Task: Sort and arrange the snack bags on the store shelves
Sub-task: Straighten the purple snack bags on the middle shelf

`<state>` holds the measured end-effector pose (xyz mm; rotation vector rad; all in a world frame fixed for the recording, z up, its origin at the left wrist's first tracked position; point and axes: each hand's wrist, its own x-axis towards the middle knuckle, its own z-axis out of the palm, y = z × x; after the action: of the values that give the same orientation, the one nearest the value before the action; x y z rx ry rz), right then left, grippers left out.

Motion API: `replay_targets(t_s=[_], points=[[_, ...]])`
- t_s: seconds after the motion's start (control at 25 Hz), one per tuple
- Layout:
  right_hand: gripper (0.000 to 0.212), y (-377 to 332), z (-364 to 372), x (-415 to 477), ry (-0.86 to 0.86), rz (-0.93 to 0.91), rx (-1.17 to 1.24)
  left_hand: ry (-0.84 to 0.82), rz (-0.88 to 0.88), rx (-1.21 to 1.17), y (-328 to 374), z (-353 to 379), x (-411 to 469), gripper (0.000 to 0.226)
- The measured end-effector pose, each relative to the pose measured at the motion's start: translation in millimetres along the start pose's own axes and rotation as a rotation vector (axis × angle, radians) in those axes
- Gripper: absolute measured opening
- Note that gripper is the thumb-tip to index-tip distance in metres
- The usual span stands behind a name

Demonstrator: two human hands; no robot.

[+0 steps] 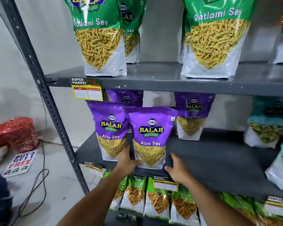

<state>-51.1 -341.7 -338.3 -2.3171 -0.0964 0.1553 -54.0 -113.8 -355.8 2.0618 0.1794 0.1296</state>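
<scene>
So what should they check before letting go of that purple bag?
1. Front Aloo Sev bag upright on the middle shelf: ok, it stands with its label facing out.
2. Left hand supporting the bag: ok, it touches the lower left corner.
3. Right hand supporting the bag: cannot tell, it sits at the bag's lower right by the shelf edge.
4. Same kind beside it: ok, another Aloo Sev bag stands to its left, overlapped a little.
5. Bag fully on the shelf: not ok, its base is right at the front edge.
6. Room to its right: ok, bare shelf there.
</scene>
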Motion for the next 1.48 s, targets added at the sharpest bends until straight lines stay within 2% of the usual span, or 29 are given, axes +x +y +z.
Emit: replay_targets(t_s=[0.08, 0.16, 0.28, 0.44, 0.68, 0.92, 1.08, 1.48], points=[[0.056, 3, 11, 7, 0.011, 0.011, 0.020, -0.002, -0.012, 0.008, 8, 3, -2, 0.051], [0.046, 2, 19, 11, 0.023, 0.009, 0.062, -0.018, 0.006, -0.039, 10, 9, -3, 0.030], [0.044, 8, 19, 12, 0.096, 0.018, 0.029, -0.074, -0.014, -0.087, 13, 22, 2, 0.039], [0.049, 33, -3, 5, 0.122, 0.033, -0.003, -0.139, 0.018, -0.093, 18, 48, 11, 0.030], [0.050, 84, -54, -17, 0.185, 0.071, -0.001, -0.227, 0.107, -0.105, 50, 111, 2, 0.031], [0.049, 110, -74, -23, 0.233, 0.077, 0.028, -0.214, 0.146, -0.056, 70, 144, -6, 0.033], [0.053, 106, -78, -25, 0.220, 0.092, 0.040, -0.210, 0.130, -0.027, 70, 146, -7, 0.032], [0.048, 107, -81, -24, 0.174, 0.099, 0.031, -0.181, 0.105, 0.010, 71, 148, -11, 0.040]])
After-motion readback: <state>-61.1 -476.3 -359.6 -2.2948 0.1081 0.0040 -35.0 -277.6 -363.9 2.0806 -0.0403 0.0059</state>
